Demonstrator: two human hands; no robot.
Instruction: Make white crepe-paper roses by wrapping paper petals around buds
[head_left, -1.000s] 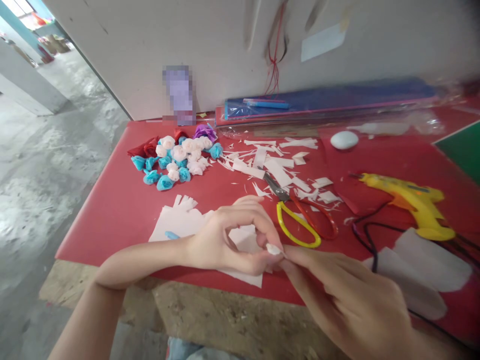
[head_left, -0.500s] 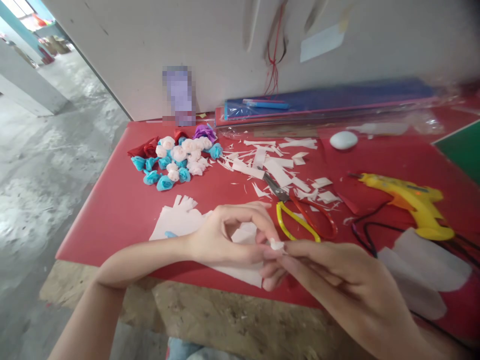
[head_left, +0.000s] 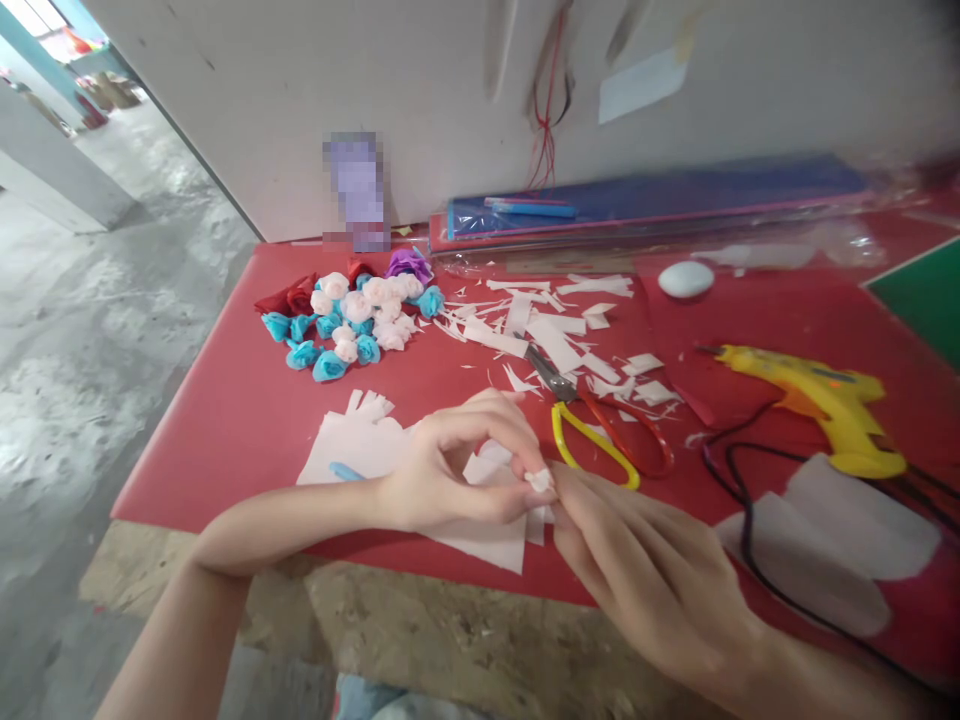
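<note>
A small curled piece of white paper (head_left: pixel 538 482) sits at the meeting fingertips of both hands. My left hand (head_left: pixel 465 470) pinches it between thumb and index finger, the other fingers bent behind. Coming from the right, my right hand (head_left: pixel 645 560) has its fingers closed together against the same piece; its thumb is mostly hidden. Beneath my left hand lies white paper (head_left: pixel 480 545) with a cut edge, along with a blue stick-like thing (head_left: pixel 345 471). Just past my fingers are scissors (head_left: pixel 592 420) with one yellow and one red handle.
White paper scraps (head_left: pixel 555 340) litter the red tabletop (head_left: pixel 225 430). Blue, pale pink, red and purple paper roses (head_left: pixel 352 310) cluster at back left. On the right are a yellow glue gun (head_left: pixel 817 400) with a black cord, translucent sheets (head_left: pixel 862 520) and a white egg-shaped object (head_left: pixel 686 280).
My right hand has rolled over so its back faces up more, and its fingers have dropped slightly. The paper piece has shifted a little left in my left hand's pinch.
</note>
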